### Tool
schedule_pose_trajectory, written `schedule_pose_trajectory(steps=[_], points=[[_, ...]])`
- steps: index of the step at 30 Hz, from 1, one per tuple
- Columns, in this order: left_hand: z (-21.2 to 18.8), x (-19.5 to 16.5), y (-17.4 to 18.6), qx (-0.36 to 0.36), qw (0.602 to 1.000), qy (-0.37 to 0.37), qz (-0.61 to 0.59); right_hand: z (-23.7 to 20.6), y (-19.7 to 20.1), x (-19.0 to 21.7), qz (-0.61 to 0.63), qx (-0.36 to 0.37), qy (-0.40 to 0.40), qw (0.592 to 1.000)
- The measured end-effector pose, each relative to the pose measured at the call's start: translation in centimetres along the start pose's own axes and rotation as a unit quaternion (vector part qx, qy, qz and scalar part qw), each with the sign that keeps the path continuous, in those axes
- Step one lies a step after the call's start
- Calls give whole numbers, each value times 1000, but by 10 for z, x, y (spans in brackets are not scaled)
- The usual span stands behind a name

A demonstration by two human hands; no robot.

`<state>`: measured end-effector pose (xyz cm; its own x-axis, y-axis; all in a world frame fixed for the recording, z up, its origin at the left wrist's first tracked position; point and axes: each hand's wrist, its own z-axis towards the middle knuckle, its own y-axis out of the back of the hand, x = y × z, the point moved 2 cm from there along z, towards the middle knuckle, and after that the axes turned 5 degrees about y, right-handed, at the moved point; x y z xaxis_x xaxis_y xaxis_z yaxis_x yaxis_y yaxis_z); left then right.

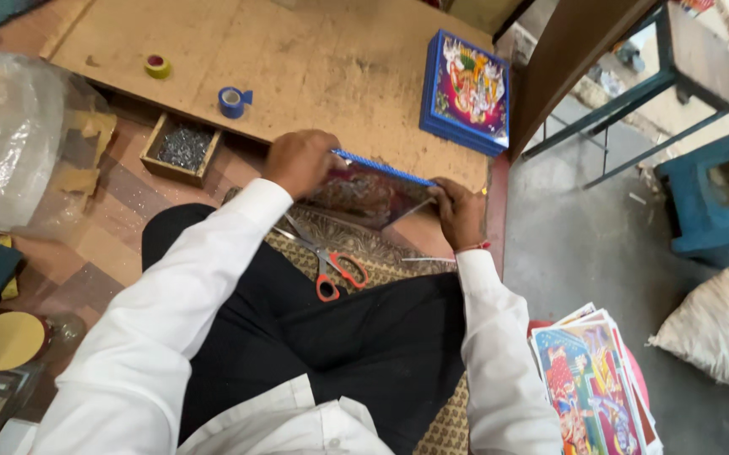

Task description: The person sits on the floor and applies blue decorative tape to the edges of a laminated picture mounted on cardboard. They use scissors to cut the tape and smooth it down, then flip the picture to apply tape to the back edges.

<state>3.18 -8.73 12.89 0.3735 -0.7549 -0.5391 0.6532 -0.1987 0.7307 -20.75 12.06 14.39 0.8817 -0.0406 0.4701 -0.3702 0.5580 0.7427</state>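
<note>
Grip: left hand (300, 160) and right hand (459, 212) each clamped an end of the blue-edged picture frame (370, 192), tilted over the lap. Finished frames (466, 91) stacked nearby; prints (588, 388) left unframed; scissors (331, 265) idle.

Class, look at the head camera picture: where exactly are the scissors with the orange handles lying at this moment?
The scissors lie on the patterned mat in front of the person's lap, just below the blue-edged picture frame held by both hands, nearer the left hand.
</note>
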Motion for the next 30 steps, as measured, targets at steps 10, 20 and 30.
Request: schedule_pose_trajectory(steps=[10,20,30], points=[[17,-2,7,-147,951,140,-232,16,16,0,104,-44,0,994],[-42,4,5,-86,668,308,-672,7,54,-12,542,-165,-227,792],[-68,-33,47,-31,631,187,-753,-24,35,92,-146,-241,116,952]])
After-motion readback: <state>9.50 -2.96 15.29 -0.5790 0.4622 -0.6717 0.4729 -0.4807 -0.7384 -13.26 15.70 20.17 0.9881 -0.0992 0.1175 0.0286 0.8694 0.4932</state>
